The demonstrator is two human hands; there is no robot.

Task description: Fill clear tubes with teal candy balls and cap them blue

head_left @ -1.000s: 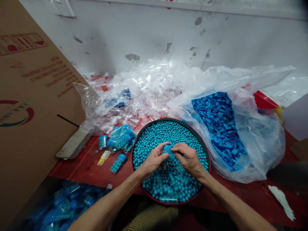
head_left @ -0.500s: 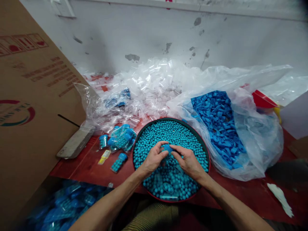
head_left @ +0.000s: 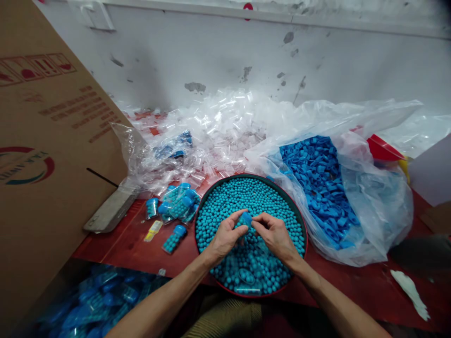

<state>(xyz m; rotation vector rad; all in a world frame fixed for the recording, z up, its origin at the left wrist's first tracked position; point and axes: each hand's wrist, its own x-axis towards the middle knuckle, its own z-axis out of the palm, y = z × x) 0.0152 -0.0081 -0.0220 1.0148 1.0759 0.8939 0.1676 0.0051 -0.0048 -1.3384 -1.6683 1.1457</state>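
Over a round tub (head_left: 305,244) of small turquoise balls (head_left: 246,190), my two hands meet at a blue cap (head_left: 246,218). My left hand (head_left: 225,237) is closed around its left side, thumb and fingers bent. The fingertips of my right hand (head_left: 276,234) pinch its right edge. Whatever is under the cap is mostly hidden by my fingers. A clear plastic piece (head_left: 247,290) lies among the balls at the tub's near side. Left of the tub, a ball-filled bottle with a blue cap (head_left: 174,239) lies beside a pile of similar bottles (head_left: 179,202).
A clear bag of blue caps (head_left: 313,173) lies to the right. Many clear plastic containers (head_left: 225,126) are heaped against the wall. At left stand a cardboard box (head_left: 63,155) and a grey block (head_left: 111,209). More filled bottles (head_left: 102,300) sit below the table edge.
The blue cap has tilted between my fingers, and my right fingertips have shifted to its right edge. The whole view has moved slightly; the rest lies as before.
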